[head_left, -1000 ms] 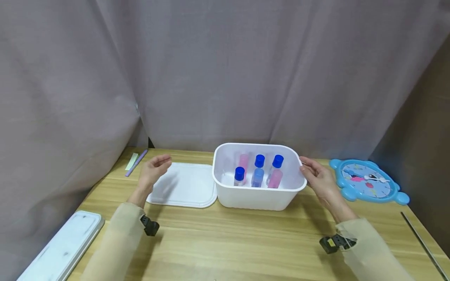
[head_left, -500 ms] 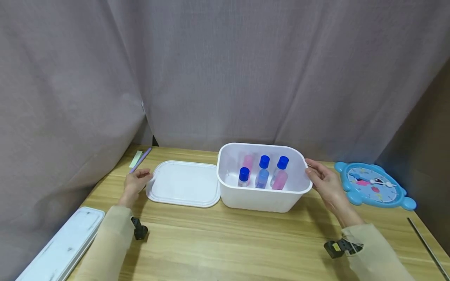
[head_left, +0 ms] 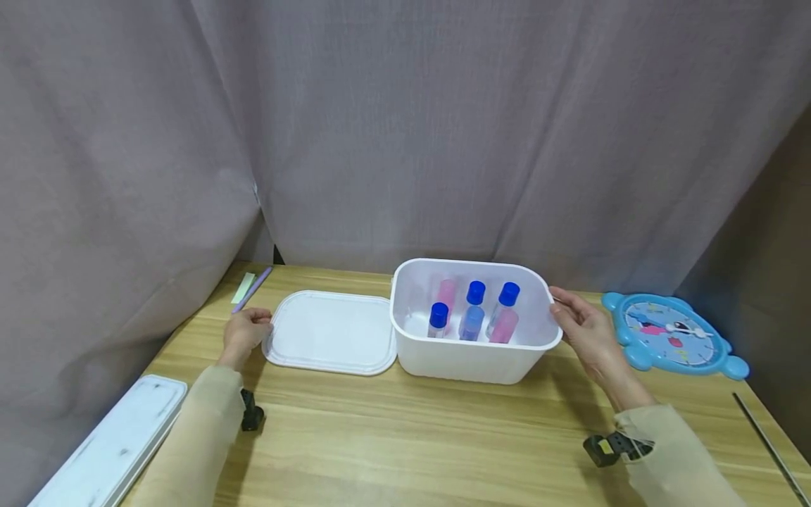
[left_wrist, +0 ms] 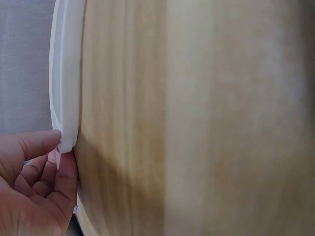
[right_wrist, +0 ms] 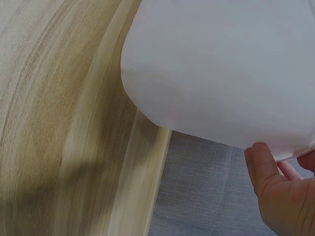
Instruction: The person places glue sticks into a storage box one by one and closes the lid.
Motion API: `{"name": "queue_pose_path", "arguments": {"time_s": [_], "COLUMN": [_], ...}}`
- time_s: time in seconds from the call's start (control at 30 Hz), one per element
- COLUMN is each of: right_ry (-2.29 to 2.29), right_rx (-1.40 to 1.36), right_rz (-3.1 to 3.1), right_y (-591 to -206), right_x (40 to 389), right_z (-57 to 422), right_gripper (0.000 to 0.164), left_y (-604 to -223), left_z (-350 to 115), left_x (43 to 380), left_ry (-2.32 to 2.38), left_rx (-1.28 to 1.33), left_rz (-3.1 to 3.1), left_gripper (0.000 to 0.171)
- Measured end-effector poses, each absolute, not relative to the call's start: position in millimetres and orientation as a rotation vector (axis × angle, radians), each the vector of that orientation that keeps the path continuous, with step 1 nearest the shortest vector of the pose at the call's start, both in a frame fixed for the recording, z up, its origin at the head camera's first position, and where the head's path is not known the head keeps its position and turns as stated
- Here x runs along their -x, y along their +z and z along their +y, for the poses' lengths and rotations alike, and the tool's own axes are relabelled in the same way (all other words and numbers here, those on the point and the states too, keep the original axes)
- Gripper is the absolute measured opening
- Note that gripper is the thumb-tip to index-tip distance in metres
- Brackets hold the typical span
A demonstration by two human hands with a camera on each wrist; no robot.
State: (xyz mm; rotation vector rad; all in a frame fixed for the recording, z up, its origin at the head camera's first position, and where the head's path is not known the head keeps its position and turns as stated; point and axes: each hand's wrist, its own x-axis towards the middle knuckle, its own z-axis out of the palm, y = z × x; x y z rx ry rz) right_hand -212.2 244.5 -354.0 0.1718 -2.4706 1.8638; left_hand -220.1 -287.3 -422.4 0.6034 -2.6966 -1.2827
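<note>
A white plastic box, open at the top, stands on the wooden table and contains several small bottles, some blue-capped, with pink and blue among them. My right hand holds the box's right end, thumb near the rim and fingers against the outer wall in the right wrist view. Flat on the table left of the box lies a white lid with rounded corners. At its left edge, my left hand pinches the lid; in the left wrist view the thumb is on one side of the edge, with curled fingers opposite.
Behind my left hand are a purple pen and a pale green strip. A long white case lies at the near left. On the right sit a blue toy clock and a thin metal rod. Grey curtain hangs behind.
My left hand has moved left and down from above the lid to its left edge and now pinches it. The right hand stays on the box. The head view has shifted slightly.
</note>
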Motion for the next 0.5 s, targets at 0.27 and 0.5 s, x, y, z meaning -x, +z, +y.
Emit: {"name": "queue_pose_path", "arguments": {"time_s": [0.27, 0.5], "right_ry": [1.832, 1.837], "right_rx": [-0.137, -0.130], "right_rz": [-2.508, -2.517], "right_y": [-353, -352], "right_x": [213, 213], "right_z": [242, 242], "right_gripper": [0.058, 0.057], "left_y": [-415, -403], "left_z": [-290, -292], "left_x": [215, 207], "left_ry": [-1.236, -1.251], "left_rx": [-0.528, -0.435], "left_rz": [-2.797, -2.801], "left_gripper": [0.032, 0.034]}}
